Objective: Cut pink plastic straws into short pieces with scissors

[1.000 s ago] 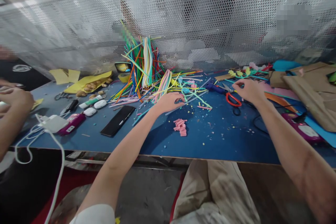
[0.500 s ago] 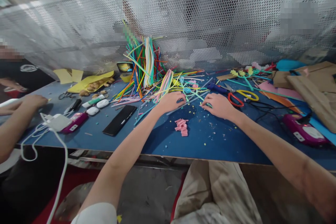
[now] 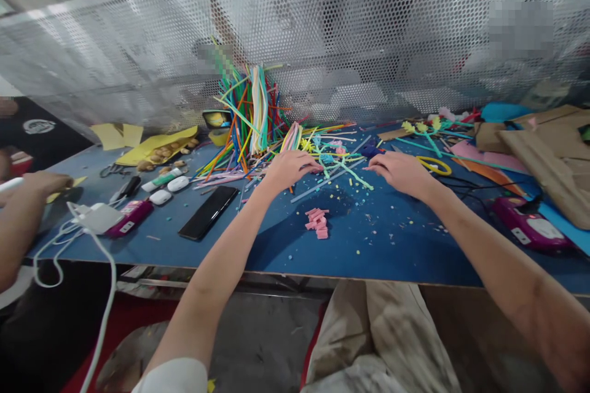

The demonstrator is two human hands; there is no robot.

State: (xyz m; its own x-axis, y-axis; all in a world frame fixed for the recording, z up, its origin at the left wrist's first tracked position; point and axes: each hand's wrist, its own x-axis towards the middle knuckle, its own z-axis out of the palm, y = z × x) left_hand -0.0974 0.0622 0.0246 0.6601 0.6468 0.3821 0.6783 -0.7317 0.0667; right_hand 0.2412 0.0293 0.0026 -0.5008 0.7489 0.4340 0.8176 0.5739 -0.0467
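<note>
Two bare hands rest palm-down among the loose coloured sticks (image 3: 338, 169) scattered on the blue table (image 3: 391, 239): the left hand (image 3: 288, 169) lies at the near edge of the big pile of sticks (image 3: 255, 116) with its fingers curled onto a few strands, though whether they pinch one I cannot tell. The right hand (image 3: 401, 172) sits just beside it, fingers bent and close together over the strands, its grasp hidden. A small heap of pink pieces (image 3: 317, 222) lies nearer the table's front edge, yellow scissors (image 3: 436, 166) just right of the right hand, and a black phone (image 3: 208, 212) to the left.
</note>
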